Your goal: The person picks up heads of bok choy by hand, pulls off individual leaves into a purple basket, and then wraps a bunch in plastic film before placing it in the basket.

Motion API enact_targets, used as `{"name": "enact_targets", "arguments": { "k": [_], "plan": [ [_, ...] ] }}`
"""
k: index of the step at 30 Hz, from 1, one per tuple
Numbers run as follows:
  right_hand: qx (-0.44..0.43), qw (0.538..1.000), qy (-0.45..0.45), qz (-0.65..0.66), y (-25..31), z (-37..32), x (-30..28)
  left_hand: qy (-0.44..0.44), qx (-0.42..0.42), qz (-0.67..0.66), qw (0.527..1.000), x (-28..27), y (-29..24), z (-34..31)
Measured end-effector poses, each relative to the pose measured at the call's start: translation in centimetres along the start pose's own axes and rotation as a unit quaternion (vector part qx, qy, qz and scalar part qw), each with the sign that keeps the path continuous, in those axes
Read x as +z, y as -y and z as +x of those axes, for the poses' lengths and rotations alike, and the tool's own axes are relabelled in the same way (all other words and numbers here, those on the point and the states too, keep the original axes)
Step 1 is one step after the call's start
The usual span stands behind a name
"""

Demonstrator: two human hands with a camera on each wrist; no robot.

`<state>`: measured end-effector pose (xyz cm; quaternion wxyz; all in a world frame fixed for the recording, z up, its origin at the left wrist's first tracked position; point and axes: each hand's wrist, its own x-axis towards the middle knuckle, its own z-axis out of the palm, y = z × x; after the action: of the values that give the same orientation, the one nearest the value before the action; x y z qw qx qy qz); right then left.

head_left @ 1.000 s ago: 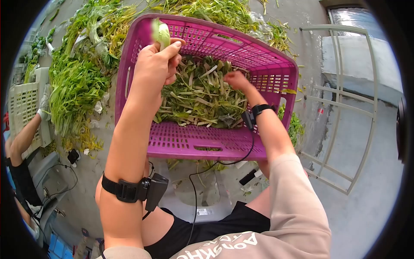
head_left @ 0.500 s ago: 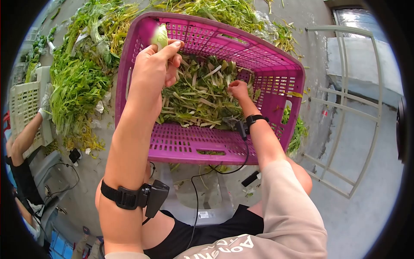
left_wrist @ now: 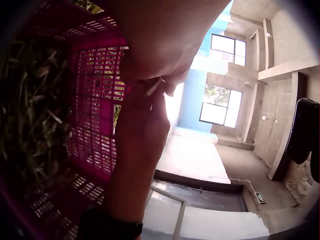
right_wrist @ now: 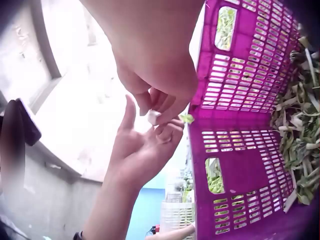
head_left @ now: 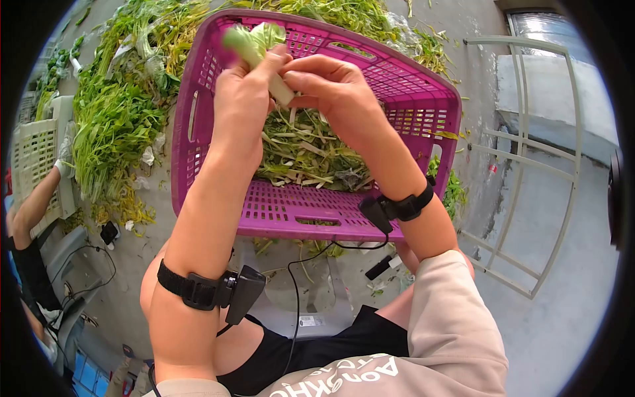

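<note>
In the head view my left hand (head_left: pixel 241 96) grips a leafy green vegetable (head_left: pixel 264 38) with pale green leaves and a thick whitish stalk, held above the purple crate (head_left: pixel 423 83). My right hand (head_left: pixel 331 86) meets it from the right, thumb and fingers curled at the lower end of the stalk. The right wrist view has the right hand (right_wrist: pixel 160 80) pinching at the whitish stalk end (right_wrist: pixel 154 117), over the left palm (right_wrist: pixel 147 152). Backlight darkens both hands in the left wrist view. Cut leaves and stalks (head_left: pixel 307 155) cover the crate's bottom.
Heaps of leafy greens (head_left: pixel 109 132) lie on the floor left of and behind the crate. Another person's gloved hand (head_left: pixel 66 165) is at a white crate (head_left: pixel 36 152) on the left. A metal frame (head_left: pixel 572 119) lies at the right. A cable (head_left: pixel 297 284) hangs near the lap.
My right hand has come up from the cut greens in the crate to the stalk in my left hand. The vegetable now shows more of its leaves and stalk.
</note>
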<state>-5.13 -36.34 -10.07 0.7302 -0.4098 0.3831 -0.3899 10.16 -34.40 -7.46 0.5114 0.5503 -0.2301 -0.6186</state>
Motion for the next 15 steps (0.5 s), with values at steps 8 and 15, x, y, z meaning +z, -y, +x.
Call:
{"name": "enact_targets", "arguments": {
  "k": [8,15],
  "plan": [
    [0.269,0.784,0.169,-0.533,-17.6,1.2,-14.1,-0.04,0.025,-0.013,0.999,-1.3,0.0,1.1],
    [0.228,0.69,0.172,-0.664,-28.1,-3.3,-18.0,-0.009,-0.013,-0.016,1.0,-1.3,-0.4,0.9]
  ]
}}
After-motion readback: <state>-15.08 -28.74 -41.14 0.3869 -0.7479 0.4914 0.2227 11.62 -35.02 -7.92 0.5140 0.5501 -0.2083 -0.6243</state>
